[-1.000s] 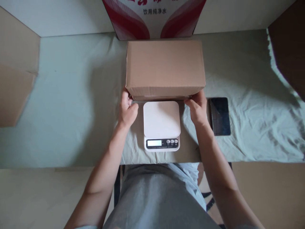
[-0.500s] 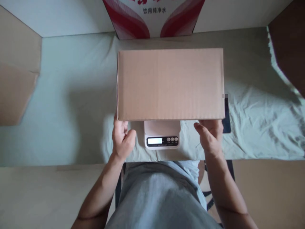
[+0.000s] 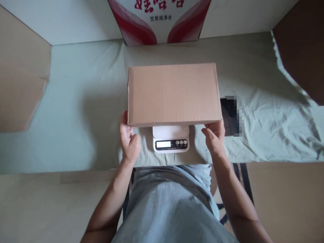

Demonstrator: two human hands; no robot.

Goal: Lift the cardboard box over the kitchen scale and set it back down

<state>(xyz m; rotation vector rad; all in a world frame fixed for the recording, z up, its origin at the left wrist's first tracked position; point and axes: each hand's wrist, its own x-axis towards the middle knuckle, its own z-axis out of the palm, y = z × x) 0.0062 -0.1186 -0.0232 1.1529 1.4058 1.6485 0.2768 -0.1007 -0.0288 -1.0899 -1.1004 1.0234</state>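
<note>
Cardboard fills the middle of the head view: the plain brown box (image 3: 173,94), which a second ago stood at the back of the worktop (image 3: 76,111), now hangs over the white scale (image 3: 171,138), hiding most of its platform. The left hand (image 3: 129,140) and right hand (image 3: 214,136) are clamped on its near bottom corners. It looks close to resting there, though contact is hidden.

The person wears a light grey T-shirt (image 3: 174,206) with soft folds across the front; its short sleeves lie outside the view, so both forearms are bare. The left hand (image 3: 129,141) and right hand (image 3: 214,139) carry no gloves, rings or watch.
</note>
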